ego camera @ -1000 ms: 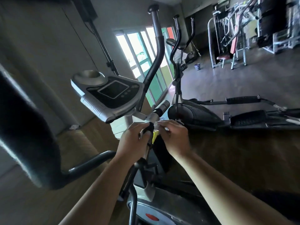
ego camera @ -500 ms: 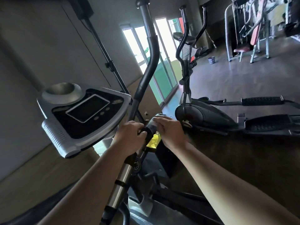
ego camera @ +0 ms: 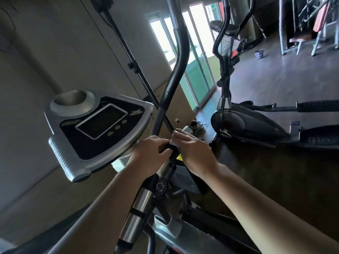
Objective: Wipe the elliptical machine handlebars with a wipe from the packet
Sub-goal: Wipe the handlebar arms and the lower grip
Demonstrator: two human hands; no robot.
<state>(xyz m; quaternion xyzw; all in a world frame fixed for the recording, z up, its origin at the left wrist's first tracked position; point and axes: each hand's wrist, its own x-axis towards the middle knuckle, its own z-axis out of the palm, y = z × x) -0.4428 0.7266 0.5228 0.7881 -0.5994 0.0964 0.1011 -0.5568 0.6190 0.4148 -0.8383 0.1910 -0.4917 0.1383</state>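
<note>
Leftmost sat the grey and black console (ego camera: 99, 129), its screen dark and a round cup recess at its far corner. Just right of it the left hand (ego camera: 148, 154) gripped the short fixed handlebar (ego camera: 166, 148), fingers curled tight round its black grip. Behind, the long curved swing handlebar (ego camera: 178, 70) rose out of view. A scrap of white wipe (ego camera: 172, 142) lay on the short bar, and a corner of the yellow packet (ego camera: 179, 158) peeked out just below; which hand held the packet could not be told. The right hand (ego camera: 194, 153) bent over the bar's silver-capped end, fingers close together and clamped on the wipe. Farther right stood a second elliptical (ego camera: 244, 125), and well beyond it a blue pot (ego camera: 258, 54) on the floor.
</note>
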